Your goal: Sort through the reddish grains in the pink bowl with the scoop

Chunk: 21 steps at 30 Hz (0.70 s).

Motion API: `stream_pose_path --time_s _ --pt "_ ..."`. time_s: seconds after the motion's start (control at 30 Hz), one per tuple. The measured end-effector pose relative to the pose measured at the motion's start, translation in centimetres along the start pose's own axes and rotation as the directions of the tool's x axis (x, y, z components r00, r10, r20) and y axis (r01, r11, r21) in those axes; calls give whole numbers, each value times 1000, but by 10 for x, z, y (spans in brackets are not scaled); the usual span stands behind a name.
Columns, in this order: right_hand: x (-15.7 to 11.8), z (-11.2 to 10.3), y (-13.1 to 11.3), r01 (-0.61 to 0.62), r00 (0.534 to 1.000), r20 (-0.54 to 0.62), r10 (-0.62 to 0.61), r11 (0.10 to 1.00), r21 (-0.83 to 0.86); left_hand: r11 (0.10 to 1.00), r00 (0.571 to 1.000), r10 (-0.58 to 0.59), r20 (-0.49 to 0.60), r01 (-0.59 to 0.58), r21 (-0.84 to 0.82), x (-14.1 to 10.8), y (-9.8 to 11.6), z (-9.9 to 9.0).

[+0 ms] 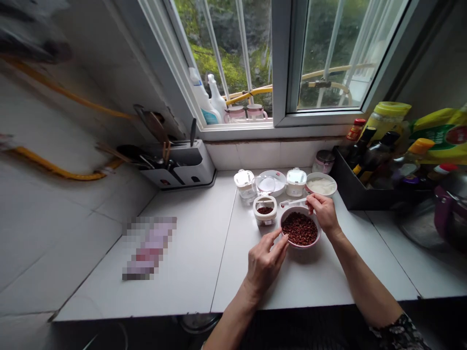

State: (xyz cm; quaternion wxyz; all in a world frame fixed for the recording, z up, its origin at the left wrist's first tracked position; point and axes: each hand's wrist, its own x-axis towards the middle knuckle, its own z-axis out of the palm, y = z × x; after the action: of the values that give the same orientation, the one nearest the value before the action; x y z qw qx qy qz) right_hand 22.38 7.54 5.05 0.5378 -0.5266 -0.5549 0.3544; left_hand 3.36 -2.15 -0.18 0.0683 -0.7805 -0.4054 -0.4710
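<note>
A pink-rimmed bowl point(299, 229) full of dark red peppercorns stands on the white counter point(314, 282) in front of me. The fingertips of my left hand point(264, 262) reach the bowl's near left rim, with the thumb and fingers apart. My right hand point(323, 211) pinches a white spoon point(294, 202) above the far rim. Just left of the bowl sits a small square lidded container point(264, 212) holding a few peppercorns.
Behind the bowl stand glass containers with white lids point(296, 182), a white dish point(272, 182) and a bowl of white powder point(321, 185). A dark tray of bottles point(365, 180) stands to the right. A knife block point(178, 165) stands at back left, and a blurred patch point(149, 248) covers something on the counter.
</note>
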Motion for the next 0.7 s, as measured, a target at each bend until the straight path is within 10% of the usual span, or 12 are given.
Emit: stream_pose_path --time_s 0.33,0.7 --pt "-13 32 -23 266 962 -14 -271 952 -152 1000 1000 -15 5 15 1 1 1 0" --pt "-21 26 -28 692 710 310 -632 544 -475 1000 1000 -2 4 2 22 1 0 0"
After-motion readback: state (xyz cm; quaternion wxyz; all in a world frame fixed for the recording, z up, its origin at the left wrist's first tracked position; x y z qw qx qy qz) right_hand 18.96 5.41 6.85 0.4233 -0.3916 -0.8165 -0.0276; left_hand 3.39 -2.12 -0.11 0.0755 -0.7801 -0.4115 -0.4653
